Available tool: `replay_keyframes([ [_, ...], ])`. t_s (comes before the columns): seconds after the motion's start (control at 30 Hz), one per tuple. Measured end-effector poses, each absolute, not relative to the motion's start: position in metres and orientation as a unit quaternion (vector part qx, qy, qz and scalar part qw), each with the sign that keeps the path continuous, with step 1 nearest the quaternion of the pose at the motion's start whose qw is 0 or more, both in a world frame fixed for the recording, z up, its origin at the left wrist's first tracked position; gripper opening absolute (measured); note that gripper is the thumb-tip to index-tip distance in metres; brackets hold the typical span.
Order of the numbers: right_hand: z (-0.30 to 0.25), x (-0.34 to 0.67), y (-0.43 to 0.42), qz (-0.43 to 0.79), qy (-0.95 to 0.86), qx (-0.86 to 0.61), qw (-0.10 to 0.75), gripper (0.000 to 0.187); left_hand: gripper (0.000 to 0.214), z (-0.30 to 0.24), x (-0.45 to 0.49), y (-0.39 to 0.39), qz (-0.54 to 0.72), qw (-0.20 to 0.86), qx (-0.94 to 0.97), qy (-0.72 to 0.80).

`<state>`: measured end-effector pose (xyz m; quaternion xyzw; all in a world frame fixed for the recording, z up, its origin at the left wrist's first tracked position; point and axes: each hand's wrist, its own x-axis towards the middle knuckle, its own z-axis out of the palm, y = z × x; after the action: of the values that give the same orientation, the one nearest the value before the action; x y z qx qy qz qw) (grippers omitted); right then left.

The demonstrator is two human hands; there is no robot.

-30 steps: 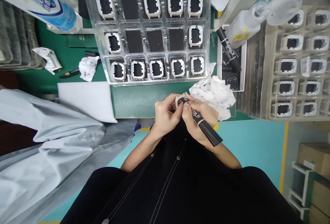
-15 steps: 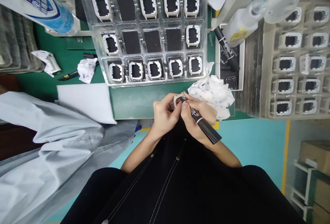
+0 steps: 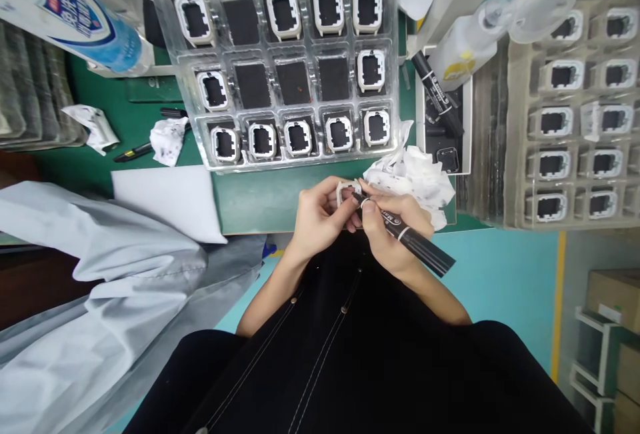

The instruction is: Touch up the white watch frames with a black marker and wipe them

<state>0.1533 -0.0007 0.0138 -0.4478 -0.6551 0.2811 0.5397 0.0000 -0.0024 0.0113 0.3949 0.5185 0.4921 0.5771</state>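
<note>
Left hand (image 3: 320, 217) pinches the white frame (image 3: 347, 190); right hand (image 3: 393, 224) holds the marker (image 3: 406, 237), tip on the frame edge; best kept braced, strokes short.

Crumpled wipe (image 3: 419, 181) beside clear tray (image 3: 285, 67)

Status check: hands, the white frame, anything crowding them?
Left hand grips white frame. Right hand holds black marker, tip on frame. Crumpled wipe just right of hands; clear tray beyond, apart.
</note>
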Motion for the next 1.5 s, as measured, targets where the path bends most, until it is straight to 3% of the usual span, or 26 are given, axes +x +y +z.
replay_keyframes([
  [0.3,0.017,0.150,0.002,0.298,-0.655,-0.440,0.537,0.014,0.048,0.013,-0.007,0.001,0.481,0.631,0.356,0.494],
  [1.07,0.036,0.142,0.000,0.215,-0.688,-0.420,0.551,0.028,0.036,0.006,-0.015,0.003,0.515,0.662,0.344,0.422],
  [1.33,0.040,0.142,-0.001,0.270,-0.666,-0.438,0.539,0.023,0.035,0.016,-0.011,-0.001,0.506,0.641,0.330,0.475],
  [1.5,0.040,0.142,0.001,0.294,-0.659,-0.443,0.532,0.018,0.024,0.015,-0.005,-0.004,0.514,0.626,0.331,0.485],
])
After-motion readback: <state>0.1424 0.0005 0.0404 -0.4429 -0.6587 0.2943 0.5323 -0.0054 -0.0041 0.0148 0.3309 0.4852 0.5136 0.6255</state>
